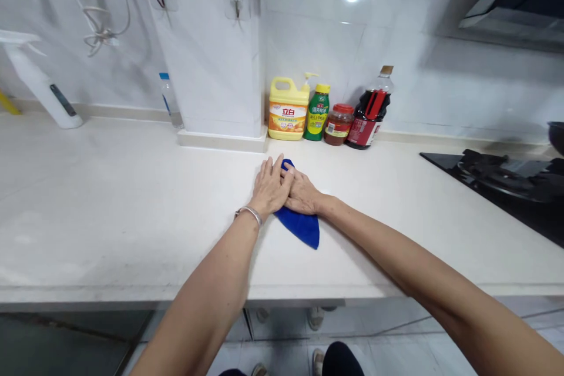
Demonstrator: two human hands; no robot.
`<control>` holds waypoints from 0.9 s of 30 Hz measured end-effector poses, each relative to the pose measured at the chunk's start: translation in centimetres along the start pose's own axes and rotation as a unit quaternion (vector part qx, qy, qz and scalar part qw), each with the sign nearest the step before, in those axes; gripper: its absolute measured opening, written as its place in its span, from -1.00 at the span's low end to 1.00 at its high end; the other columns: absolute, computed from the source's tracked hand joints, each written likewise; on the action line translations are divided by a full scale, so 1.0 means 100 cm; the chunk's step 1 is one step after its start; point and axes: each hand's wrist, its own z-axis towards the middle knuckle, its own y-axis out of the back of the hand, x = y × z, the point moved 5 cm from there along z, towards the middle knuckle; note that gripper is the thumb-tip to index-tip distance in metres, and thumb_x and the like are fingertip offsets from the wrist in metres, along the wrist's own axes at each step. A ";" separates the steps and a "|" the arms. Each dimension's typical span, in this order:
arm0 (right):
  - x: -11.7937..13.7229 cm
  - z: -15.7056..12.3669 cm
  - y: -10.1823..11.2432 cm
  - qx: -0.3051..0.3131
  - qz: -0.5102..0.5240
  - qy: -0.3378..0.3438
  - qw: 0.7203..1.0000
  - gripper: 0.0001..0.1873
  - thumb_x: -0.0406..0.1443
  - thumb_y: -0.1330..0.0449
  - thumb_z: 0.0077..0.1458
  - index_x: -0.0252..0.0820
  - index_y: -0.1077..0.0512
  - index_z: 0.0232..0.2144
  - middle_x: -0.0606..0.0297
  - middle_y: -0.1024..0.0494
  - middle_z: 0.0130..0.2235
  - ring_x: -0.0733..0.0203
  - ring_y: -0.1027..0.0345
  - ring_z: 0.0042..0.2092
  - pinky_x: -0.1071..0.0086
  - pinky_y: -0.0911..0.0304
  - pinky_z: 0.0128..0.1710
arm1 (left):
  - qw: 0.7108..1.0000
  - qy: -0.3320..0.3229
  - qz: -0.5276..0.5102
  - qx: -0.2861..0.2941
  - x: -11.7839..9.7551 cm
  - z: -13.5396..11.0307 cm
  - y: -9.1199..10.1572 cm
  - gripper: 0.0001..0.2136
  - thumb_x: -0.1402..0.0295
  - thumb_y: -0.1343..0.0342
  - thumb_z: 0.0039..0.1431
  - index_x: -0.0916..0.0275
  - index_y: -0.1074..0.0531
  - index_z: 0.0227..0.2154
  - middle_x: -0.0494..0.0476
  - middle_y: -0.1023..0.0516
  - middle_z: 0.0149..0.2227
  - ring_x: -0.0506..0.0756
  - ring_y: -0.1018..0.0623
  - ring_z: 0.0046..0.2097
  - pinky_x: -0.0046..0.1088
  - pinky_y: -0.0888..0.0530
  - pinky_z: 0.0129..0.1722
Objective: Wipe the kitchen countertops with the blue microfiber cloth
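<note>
A blue cloth (302, 226) lies on the white countertop (132, 211) near its middle. My left hand (269, 187), with a silver bracelet at the wrist, lies flat with its fingers stretched out, partly over my right hand. My right hand (305, 194) rests flat on the cloth, pressing it against the counter. The cloth's pointed end sticks out toward me below both hands; a small bit of it shows beyond the fingertips.
Against the tiled wall stand a yellow detergent jug (288, 110), a green bottle (317, 113), a red jar (338, 124) and a dark sauce bottle (370, 111). A black gas hob (506, 182) is at the right. A white spray bottle (39, 85) stands far left.
</note>
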 end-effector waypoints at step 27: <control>-0.082 -0.342 0.065 -0.066 0.023 -0.211 0.975 -0.39 0.06 0.02 0.34 0.19 -0.22 0.37 0.41 -0.04 0.47 -0.07 0.26 0.49 -0.12 0.19 0.49 | 0.999 -0.020 0.040 0.028 0.003 0.001 0.011 -0.44 0.12 0.42 0.39 0.34 -0.45 -0.07 0.39 -0.51 0.03 0.29 -0.43 0.16 -0.06 -0.30 0.30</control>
